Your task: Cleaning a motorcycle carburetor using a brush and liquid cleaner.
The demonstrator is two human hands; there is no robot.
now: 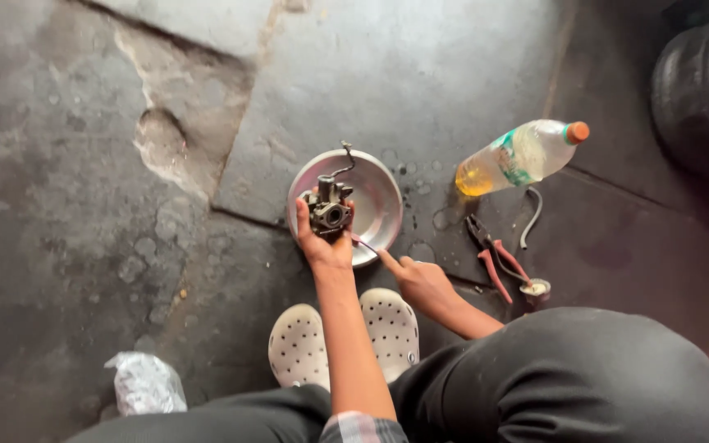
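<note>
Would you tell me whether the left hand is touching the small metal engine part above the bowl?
Touching: the head view shows the left hand wrapped around the engine part, its fingers against the sides, over the metal bowl.

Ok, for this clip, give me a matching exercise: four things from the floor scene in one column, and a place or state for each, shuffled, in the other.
Things:
1. small dark metal carburettor
2. round shiny metal bowl
3. clear plastic bottle of yellow liquid with orange cap
4. red-handled pliers

Places or states:
A. lying on its side on the stone floor
B. held up in the left hand
C. on the floor beside the right hand
D. standing on the floor under the carburettor

Pairs: 1-B, 2-D, 3-A, 4-C
</note>
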